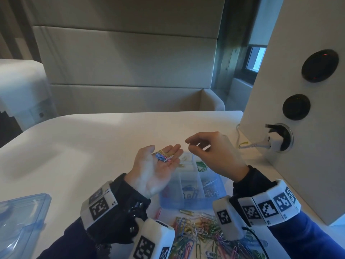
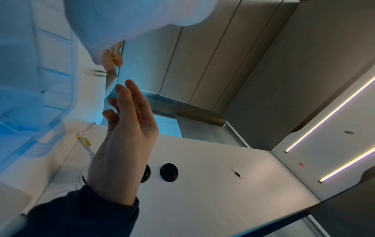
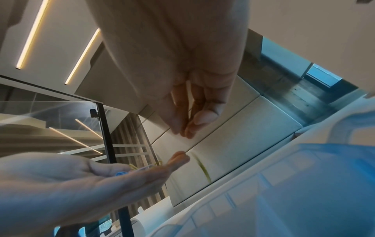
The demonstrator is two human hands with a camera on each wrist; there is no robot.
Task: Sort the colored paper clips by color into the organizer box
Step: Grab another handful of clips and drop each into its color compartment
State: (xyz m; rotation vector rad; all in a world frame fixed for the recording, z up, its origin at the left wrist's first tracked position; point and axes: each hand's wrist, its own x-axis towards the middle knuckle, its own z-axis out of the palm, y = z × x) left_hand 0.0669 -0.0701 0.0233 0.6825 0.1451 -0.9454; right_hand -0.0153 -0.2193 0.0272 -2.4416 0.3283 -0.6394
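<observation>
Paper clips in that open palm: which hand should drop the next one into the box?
Probably the right hand: it hovers free above the organizer box, fingertips near the clips. The left hand is flat, carrying them.

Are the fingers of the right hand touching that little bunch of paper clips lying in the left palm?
Apart. In the head view the right hand hovers beside the left hand, with bare table showing between its fingertips and the bunch of clips.
</observation>
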